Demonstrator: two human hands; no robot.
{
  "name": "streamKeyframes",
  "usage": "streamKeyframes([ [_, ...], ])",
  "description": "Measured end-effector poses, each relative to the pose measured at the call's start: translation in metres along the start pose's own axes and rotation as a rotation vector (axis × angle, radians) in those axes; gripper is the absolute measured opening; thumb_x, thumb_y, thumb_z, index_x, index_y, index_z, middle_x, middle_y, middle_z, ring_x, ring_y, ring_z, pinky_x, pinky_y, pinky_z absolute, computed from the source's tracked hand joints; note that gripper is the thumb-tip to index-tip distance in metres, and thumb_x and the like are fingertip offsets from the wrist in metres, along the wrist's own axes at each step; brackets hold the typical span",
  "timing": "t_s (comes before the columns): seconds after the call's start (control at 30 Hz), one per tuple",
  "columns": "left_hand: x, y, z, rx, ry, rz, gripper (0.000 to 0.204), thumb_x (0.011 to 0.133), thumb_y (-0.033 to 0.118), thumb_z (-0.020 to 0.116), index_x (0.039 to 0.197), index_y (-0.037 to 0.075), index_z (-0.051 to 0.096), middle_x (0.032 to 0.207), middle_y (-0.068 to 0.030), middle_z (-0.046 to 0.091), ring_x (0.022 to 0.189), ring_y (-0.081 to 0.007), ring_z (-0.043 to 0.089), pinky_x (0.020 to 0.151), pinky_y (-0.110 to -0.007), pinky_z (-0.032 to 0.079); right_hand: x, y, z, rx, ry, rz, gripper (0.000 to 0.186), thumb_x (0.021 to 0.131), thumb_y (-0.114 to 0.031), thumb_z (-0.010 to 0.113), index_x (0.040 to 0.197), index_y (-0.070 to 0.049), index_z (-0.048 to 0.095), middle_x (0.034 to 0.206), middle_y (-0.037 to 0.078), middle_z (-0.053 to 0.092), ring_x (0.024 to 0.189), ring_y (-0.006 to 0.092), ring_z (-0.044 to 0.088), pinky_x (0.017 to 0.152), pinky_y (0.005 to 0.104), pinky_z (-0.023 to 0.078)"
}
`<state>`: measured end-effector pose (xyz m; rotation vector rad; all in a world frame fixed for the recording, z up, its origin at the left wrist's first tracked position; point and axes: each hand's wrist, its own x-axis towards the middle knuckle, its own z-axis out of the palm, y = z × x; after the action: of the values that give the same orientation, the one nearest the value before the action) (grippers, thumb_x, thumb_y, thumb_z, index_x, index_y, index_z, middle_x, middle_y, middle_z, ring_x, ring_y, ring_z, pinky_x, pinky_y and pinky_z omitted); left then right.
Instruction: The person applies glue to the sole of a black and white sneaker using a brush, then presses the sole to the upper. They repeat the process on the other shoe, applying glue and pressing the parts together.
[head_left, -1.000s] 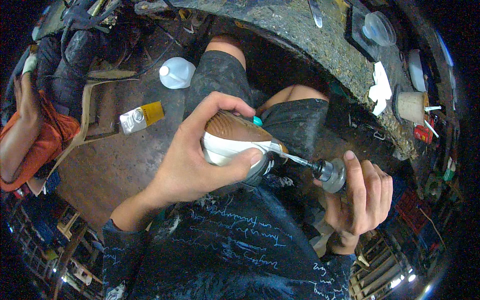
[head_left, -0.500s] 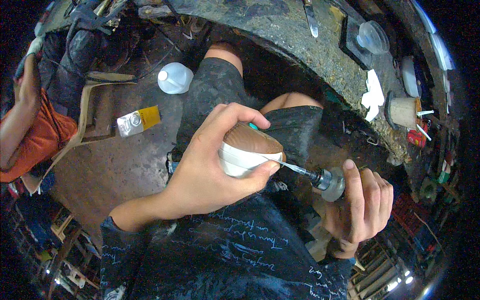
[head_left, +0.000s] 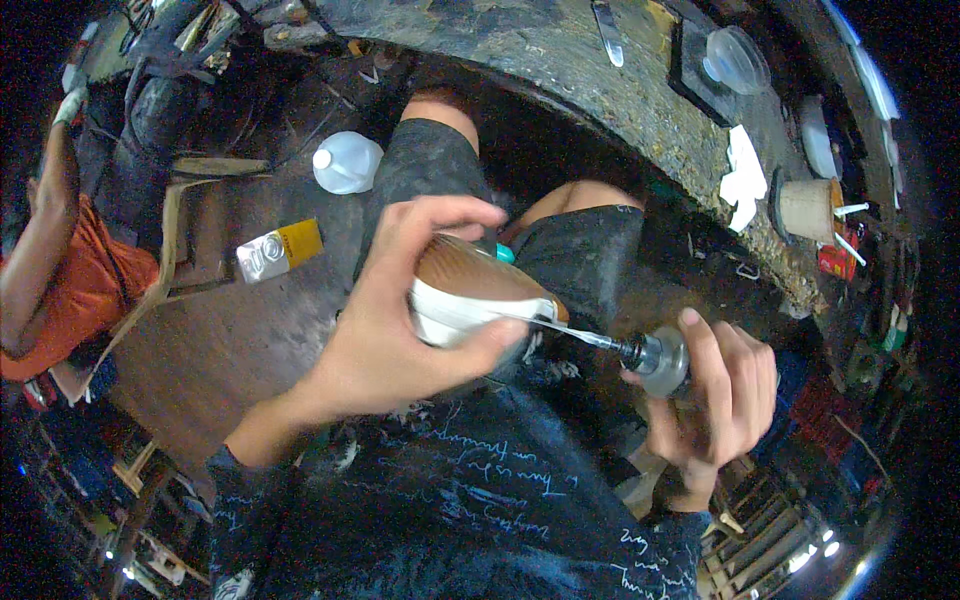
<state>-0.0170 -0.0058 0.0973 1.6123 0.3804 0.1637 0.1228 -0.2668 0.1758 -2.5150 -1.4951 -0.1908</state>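
My left hand (head_left: 385,335) is closed around a shoe (head_left: 480,282), brown sole upward and white rim toward my body, above my lap; its fingers are motion-blurred. My right hand (head_left: 720,390), to its right, grips a tool (head_left: 660,360) with a rounded grey body, dark neck and long thin shiny shaft. The shaft reaches to the shoe's right part beside my left thumb; its exact tip is hard to make out. A small teal object (head_left: 505,252) lies behind the shoe, partly hidden.
A worktop (head_left: 600,95) curves across the back and right, holding a knife (head_left: 607,30), white paper (head_left: 742,175) and a tub (head_left: 805,205). On the floor are a translucent jug (head_left: 345,160) and a silver-and-yellow packet (head_left: 280,250). Another person in orange (head_left: 85,280) is at the left.
My left hand and the shoe shifted right and down half a second ago, and are now back a little left and up. My right hand, with the tool, has moved slightly left.
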Motion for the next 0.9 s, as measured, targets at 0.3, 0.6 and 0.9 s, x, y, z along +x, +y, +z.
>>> streamKeyframes([
  [0.3,-0.001,-0.033,-0.069,-0.200,-0.065,-0.273,0.101,0.078,0.013,0.091,0.166,0.003,0.044,0.155,-0.0193,0.062,0.144,-0.0260,0.058,0.123,-0.040,0.043,-0.016,0.001,0.143,1.216,-0.064,0.573,0.052,0.093,-0.027,0.087,0.134,-0.001,0.071,0.124,0.013,0.077,0.112,0.0220,0.073,0.102,0.0367,0.055],
  [0.6,0.006,-0.120,-0.090,-0.370,-0.208,-0.044,0.124,0.071,0.031,0.097,0.170,0.005,0.028,0.155,-0.0230,0.054,0.149,-0.0406,0.055,0.126,-0.053,0.043,-0.027,-0.036,0.168,1.230,-0.130,0.486,0.053,0.090,-0.020,0.087,0.137,-0.002,0.070,0.126,0.015,0.078,0.116,0.0246,0.075,0.103,0.0374,0.056],
  [0.9,0.008,-0.135,-0.088,-0.319,-0.195,-0.051,0.113,0.074,0.030,0.099,0.166,0.004,0.039,0.155,-0.0216,0.058,0.147,-0.0361,0.058,0.125,-0.050,0.044,-0.013,-0.030,0.164,1.077,-0.106,0.403,0.056,0.084,-0.021,0.093,0.133,-0.002,0.074,0.120,0.017,0.078,0.106,0.0298,0.076,0.096,0.0402,0.058],
])
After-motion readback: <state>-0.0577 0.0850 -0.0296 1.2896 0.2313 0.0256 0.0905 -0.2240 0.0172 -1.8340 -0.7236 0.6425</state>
